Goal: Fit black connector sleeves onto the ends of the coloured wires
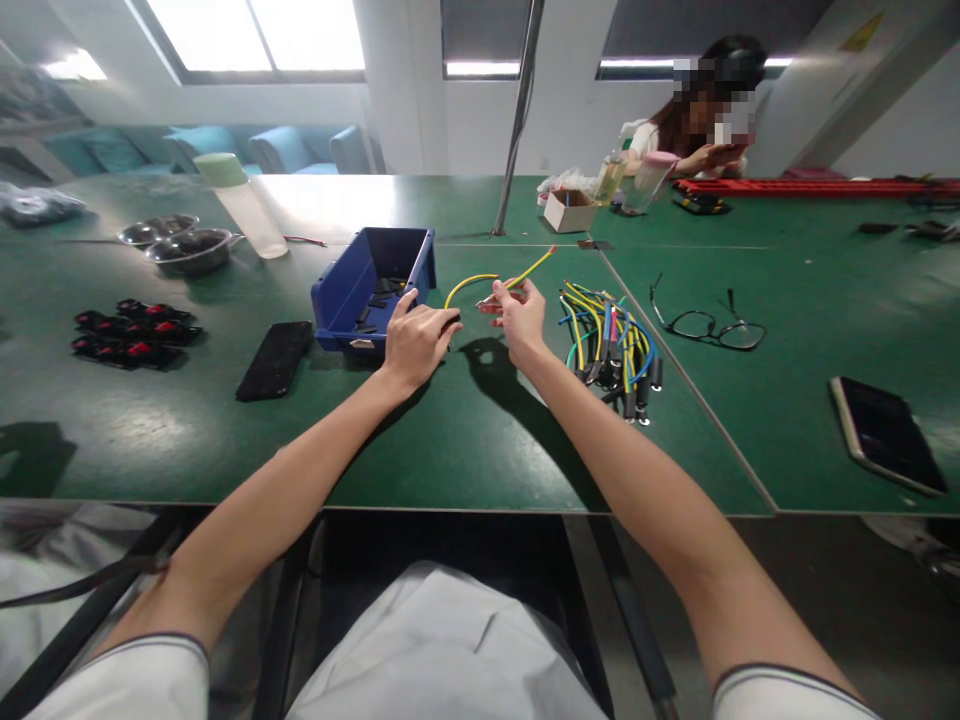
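Observation:
My left hand [421, 342] is closed beside the blue bin [339, 318], with a small black piece [451, 318] showing at its fingertips. From there a yellow wire [466, 282] arcs up and right towards my right hand [523, 318]. That hand is closed on a yellow-green wire [534, 268], whose reddish tip points up and right. A small silvery end [484, 302] shows by its fingers. Whether both stretches are one wire, I cannot tell. Small black parts [384, 290] lie inside the bin. A bundle of coloured wires [611, 340] with black sleeves and ring terminals lies right of my right hand.
Left on the green table [360, 450] are a black phone [274, 360], black-and-red parts [135, 335], metal bowls [191, 252] and a bottle [251, 215]. Rightward lie glasses [720, 332] and another phone [889, 432]. A pole [517, 120] stands behind; a person [705, 120] sits across.

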The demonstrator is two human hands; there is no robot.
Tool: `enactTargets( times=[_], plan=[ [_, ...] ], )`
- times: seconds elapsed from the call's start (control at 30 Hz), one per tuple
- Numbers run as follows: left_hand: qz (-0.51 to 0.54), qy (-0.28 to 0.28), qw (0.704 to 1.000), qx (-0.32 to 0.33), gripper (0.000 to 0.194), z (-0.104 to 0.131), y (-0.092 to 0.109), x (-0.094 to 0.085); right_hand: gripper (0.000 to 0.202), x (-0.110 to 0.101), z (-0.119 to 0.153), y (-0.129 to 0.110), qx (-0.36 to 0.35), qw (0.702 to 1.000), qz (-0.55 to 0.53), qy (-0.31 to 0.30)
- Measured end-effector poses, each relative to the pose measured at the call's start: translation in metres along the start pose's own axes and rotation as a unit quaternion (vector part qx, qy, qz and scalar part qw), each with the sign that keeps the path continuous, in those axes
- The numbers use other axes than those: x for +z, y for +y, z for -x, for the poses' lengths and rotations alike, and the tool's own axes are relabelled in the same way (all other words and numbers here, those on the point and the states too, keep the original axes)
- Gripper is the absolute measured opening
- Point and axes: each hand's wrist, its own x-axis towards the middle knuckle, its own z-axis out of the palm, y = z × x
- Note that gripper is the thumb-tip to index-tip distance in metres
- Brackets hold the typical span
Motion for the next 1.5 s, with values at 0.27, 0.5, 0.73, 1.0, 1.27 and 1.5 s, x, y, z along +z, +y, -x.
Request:
enactTargets(
  times=[0.27,0.5,0.73,1.0,1.27,1.5],
  plan=[
    [0.056,-0.008,0.998,0.017,0.021,0.003,0.002,0.004,0.03,-0.001,-0.002,0.001,-0.004,1.0,0.019,-0.001],
    [0.052,-0.019,0.998,-0.012,0.024,0.005,0.004,0.006,0.028,-0.002,0.0,-0.002,-0.018,0.999,0.027,0.011],
    [0.065,-0.028,0.997,-0.03,0.028,0.006,0.002,0.007,0.028,0.001,0.002,-0.006,-0.016,1.0,0.017,-0.01],
    [0.059,-0.034,0.997,-0.032,0.025,0.006,0.004,0.008,0.027,0.003,0.007,-0.011,-0.012,0.999,-0.014,-0.033],
    [0.049,-0.043,0.997,-0.037,0.023,0.005,0.008,0.007,0.03,0.006,0.011,-0.013,-0.001,0.997,-0.018,-0.07],
    [0.053,-0.039,0.997,-0.036,0.019,0.005,0.008,0.006,0.031,0.007,0.012,-0.013,0.003,0.997,-0.007,-0.077]
  ],
)
